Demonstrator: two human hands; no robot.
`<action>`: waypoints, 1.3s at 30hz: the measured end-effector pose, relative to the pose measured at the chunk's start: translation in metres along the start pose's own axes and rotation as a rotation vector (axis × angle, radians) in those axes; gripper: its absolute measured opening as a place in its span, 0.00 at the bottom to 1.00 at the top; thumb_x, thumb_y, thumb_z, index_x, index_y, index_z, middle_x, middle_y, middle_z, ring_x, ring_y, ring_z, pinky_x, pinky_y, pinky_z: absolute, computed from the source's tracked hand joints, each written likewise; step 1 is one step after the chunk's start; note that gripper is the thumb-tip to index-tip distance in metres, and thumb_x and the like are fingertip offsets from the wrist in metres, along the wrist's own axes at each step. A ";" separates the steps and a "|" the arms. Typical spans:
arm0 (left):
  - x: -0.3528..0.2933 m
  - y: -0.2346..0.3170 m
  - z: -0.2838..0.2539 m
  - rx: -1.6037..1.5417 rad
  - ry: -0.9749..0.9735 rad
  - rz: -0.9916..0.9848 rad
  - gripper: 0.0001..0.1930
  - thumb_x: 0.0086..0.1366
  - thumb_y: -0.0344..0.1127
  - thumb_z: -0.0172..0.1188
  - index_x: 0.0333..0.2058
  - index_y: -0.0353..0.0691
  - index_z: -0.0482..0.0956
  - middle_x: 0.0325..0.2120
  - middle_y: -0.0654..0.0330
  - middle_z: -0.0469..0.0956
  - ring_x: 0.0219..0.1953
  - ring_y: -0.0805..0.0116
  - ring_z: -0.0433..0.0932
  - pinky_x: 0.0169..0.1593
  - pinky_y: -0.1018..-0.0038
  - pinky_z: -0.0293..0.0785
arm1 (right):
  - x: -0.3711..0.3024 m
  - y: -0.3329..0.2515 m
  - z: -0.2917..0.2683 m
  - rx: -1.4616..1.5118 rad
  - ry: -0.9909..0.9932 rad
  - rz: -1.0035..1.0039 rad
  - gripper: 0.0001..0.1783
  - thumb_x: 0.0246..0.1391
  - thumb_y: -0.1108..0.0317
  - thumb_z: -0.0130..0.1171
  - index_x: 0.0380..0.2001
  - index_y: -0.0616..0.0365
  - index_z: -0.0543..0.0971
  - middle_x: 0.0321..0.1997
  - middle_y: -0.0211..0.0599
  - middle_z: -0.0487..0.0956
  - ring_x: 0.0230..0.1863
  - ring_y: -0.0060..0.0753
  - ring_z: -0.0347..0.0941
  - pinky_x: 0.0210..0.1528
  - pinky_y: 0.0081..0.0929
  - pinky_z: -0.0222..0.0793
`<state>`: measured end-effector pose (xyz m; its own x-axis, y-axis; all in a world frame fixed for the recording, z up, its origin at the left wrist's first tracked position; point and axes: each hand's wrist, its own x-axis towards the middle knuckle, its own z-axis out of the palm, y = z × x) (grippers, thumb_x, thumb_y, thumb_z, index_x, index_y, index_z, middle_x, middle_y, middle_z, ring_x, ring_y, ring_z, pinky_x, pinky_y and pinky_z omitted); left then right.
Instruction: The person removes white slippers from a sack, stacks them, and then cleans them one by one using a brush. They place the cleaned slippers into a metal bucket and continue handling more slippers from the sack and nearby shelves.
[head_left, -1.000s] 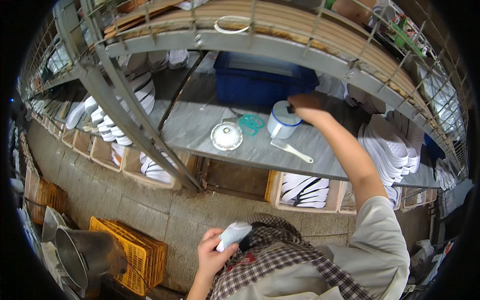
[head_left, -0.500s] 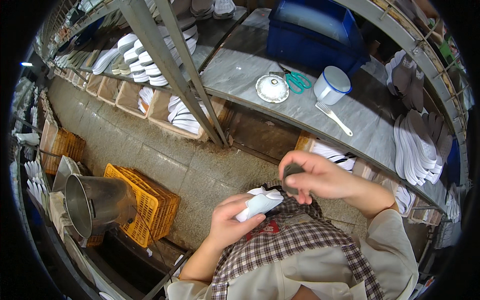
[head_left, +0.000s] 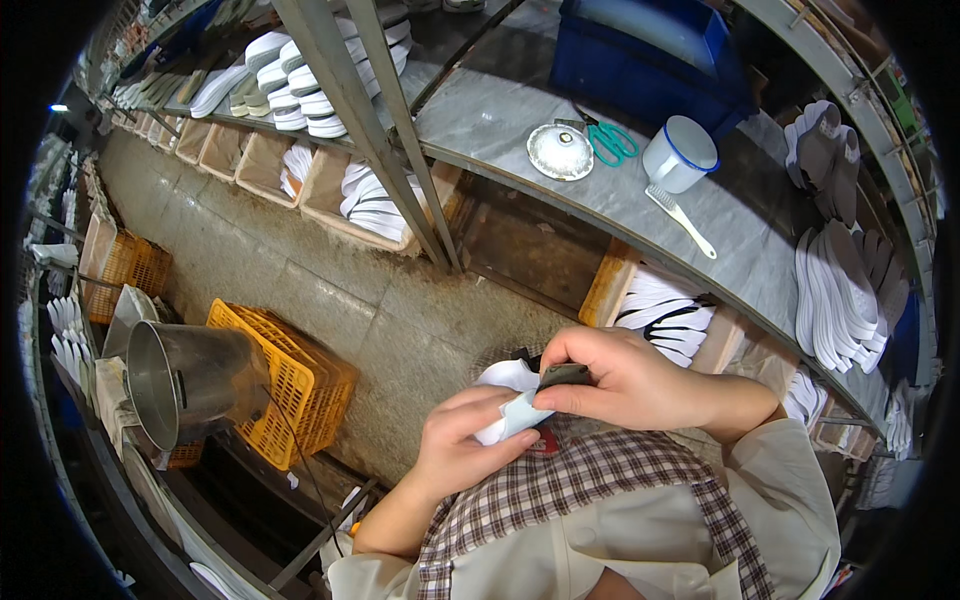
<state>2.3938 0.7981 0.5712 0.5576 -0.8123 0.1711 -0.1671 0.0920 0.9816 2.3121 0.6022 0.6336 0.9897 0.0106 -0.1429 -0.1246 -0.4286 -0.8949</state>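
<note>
In front of my apron, my left hand [head_left: 462,442] is closed round a white shoe sole [head_left: 508,374]. A pale bluish-white piece [head_left: 522,408], perhaps paper or cloth, covers the sole's near end under my left fingers. My right hand [head_left: 625,372] pinches a small dark grey flat piece [head_left: 566,374] between thumb and fingers. Its edge sits right by the pale piece, and my right thumb appears to touch that piece. Part of the sole is hidden behind both hands.
On the grey bench stand a white mug [head_left: 682,155], a brush [head_left: 682,222], teal-handled scissors [head_left: 612,143], a white lid [head_left: 560,152] and a blue bin [head_left: 640,75]. Stacked soles [head_left: 840,300] sit at right. A metal bucket [head_left: 190,385] and yellow crates [head_left: 310,385] stand at left.
My right hand has come left and down, bringing the dark grey piece from apart to against the pale piece on the sole. My left hand keeps its hold. The view has shifted slightly.
</note>
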 end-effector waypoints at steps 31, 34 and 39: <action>-0.008 0.012 0.013 0.083 -0.064 0.097 0.13 0.48 0.25 0.67 0.34 0.31 0.80 0.28 0.52 0.79 0.28 0.63 0.78 0.32 0.73 0.74 | -0.022 0.021 0.023 0.496 0.134 -0.109 0.09 0.52 0.72 0.61 0.28 0.59 0.70 0.26 0.31 0.72 0.27 0.19 0.68 0.28 0.18 0.63; -0.006 0.011 0.014 0.075 -0.067 0.095 0.13 0.48 0.25 0.67 0.34 0.31 0.80 0.28 0.52 0.79 0.28 0.63 0.78 0.32 0.73 0.74 | -0.021 0.020 0.019 0.214 0.111 -0.196 0.12 0.51 0.66 0.63 0.27 0.58 0.69 0.21 0.34 0.72 0.23 0.28 0.71 0.25 0.25 0.65; -0.005 0.009 0.014 0.062 -0.109 0.074 0.13 0.48 0.24 0.67 0.35 0.31 0.80 0.28 0.52 0.79 0.27 0.61 0.78 0.31 0.73 0.74 | -0.017 0.017 0.025 -0.001 0.184 -0.299 0.15 0.48 0.65 0.64 0.24 0.58 0.67 0.19 0.38 0.72 0.20 0.43 0.71 0.20 0.34 0.64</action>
<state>2.3778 0.7946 0.5782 0.4507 -0.8627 0.2292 -0.2566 0.1207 0.9589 2.2919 0.6172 0.6101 0.9785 -0.0274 0.2046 0.1730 -0.4317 -0.8853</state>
